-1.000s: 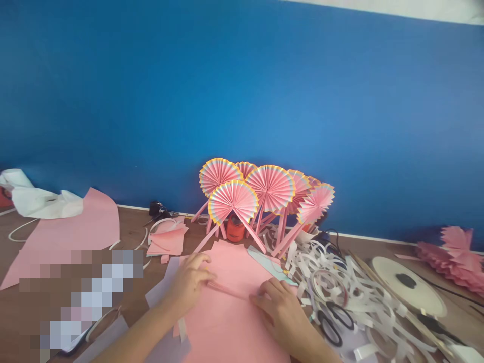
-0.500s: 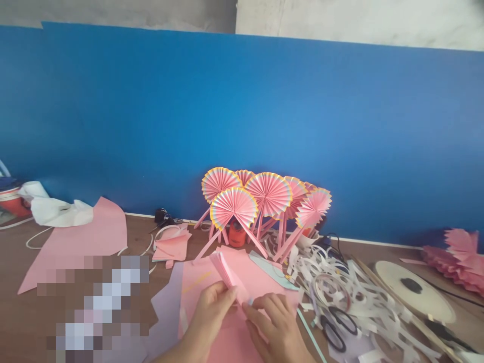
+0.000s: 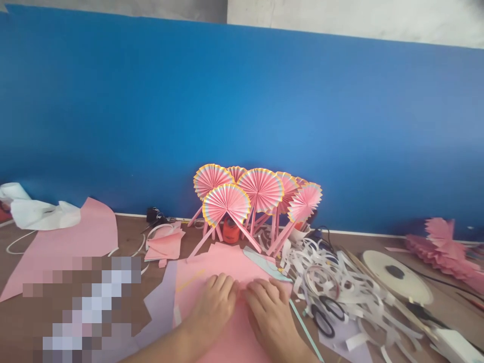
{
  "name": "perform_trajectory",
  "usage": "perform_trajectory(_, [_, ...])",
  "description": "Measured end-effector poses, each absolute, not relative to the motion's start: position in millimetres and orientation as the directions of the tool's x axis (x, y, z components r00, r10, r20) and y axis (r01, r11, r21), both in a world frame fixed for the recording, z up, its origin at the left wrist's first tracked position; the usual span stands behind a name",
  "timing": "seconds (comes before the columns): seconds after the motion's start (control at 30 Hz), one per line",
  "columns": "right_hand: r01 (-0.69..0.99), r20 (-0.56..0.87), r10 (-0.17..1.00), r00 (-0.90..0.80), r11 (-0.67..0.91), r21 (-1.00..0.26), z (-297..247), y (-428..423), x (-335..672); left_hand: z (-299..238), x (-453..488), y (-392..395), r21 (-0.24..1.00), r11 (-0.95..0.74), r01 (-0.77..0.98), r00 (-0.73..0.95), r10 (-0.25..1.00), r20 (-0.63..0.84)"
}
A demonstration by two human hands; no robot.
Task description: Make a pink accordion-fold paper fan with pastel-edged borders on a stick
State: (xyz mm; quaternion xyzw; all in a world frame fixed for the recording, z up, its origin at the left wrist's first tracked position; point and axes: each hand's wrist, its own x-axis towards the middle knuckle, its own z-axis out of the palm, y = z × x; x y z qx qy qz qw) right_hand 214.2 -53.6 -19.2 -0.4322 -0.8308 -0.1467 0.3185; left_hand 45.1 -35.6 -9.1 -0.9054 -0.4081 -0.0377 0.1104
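My left hand [image 3: 214, 304] and my right hand [image 3: 267, 311] lie side by side, palms down, pressing on a pink paper sheet [image 3: 223, 264] spread on the wooden floor. The fingers of both are together and bent slightly over the paper; a folded strip, if under them, is hidden. Beyond the sheet a cluster of pink pleated paper fans [image 3: 257, 194] on pink sticks leans against the blue wall.
Black-handled scissors [image 3: 325, 316] lie right of my right hand among white paper strips [image 3: 340, 282]. A tape roll [image 3: 397, 282] sits further right. A red punch [image 3: 230, 232] stands under the fans. Pink sheets [image 3: 68, 237] and folded pink paper [image 3: 165, 242] lie left.
Half a second ago both hands held a folded pink pleated strip up off the sheet. Now they have come down and press flat on the paper.
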Motion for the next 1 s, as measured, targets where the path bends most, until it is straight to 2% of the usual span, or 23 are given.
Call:
perform_trajectory(0.07, [0.819,0.569,0.7,-0.432,0.569,-0.078,-27.8,-51.8,217.6,-16.7,42.6,-36.1,-0.114,-0.651,0.75,0.661,0.74,0.121])
perform_trajectory(0.2, [0.831,0.441,0.78,-0.444,0.542,-0.122,-32.7,-50.6,223.7,-29.1,28.6,-34.7,0.005,-0.636,0.772,0.632,0.769,0.098])
perform_trajectory(0.33, [0.839,0.27,0.858,-0.437,0.497,-0.223,-25.4,-50.0,228.0,-33.2,17.6,-33.0,0.223,-0.593,0.774,0.59,0.803,0.087])
perform_trajectory(0.5, [0.835,0.067,0.903,-0.424,0.419,-0.356,-16.8,-47.9,235.5,-25.2,12.4,-24.8,0.467,-0.513,0.72,0.553,0.831,0.06])
perform_trajectory(0.63, [0.819,0.016,0.913,-0.408,0.373,-0.436,-13.6,-41.6,237.4,-20.8,7.5,-16.3,0.632,-0.405,0.661,0.501,0.865,0.031])
perform_trajectory(0.8, [0.792,0.037,0.952,-0.305,0.275,-0.545,-14.9,-31.3,236.7,-23.0,7.6,-11.5,0.713,-0.29,0.638,0.407,0.913,0.008])
perform_trajectory(1.0, [0.817,0.008,0.975,-0.221,0.189,-0.545,-21.0,-25.9,236.6,-22.9,8.1,-9.2,0.721,-0.268,0.639,0.377,0.926,0.01])
